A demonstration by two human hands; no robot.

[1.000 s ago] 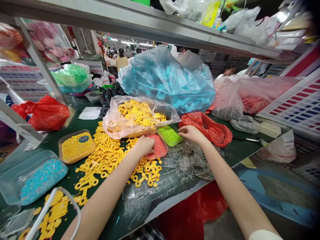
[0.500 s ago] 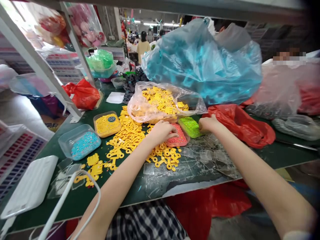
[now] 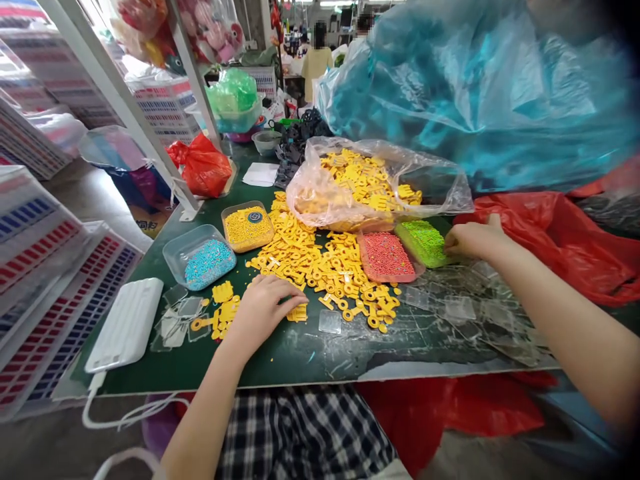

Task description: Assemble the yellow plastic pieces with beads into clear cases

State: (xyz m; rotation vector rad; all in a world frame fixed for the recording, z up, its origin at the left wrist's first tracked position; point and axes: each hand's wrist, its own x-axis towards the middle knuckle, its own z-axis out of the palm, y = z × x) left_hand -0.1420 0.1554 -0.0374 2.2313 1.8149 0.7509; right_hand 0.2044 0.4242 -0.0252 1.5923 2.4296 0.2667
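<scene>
Yellow plastic piece [image 3: 298, 312] flat on the green table [image 3: 310, 353], pinned under the left hand's [image 3: 263, 308] curled fingertips at the near edge of the yellow parts pile [image 3: 320, 263]. Right hand [image 3: 470, 239] loosely closed, touching the green bead tray [image 3: 423, 241]; pinching anything, cannot tell. Red bead tray [image 3: 385, 257] between both hands.

L hand [image 3: 263, 308] on table [image 3: 310, 353] by parts pile [image 3: 320, 263]; R hand [image 3: 473, 239] right of, maybe touching, bead tray [image 3: 423, 243].
</scene>
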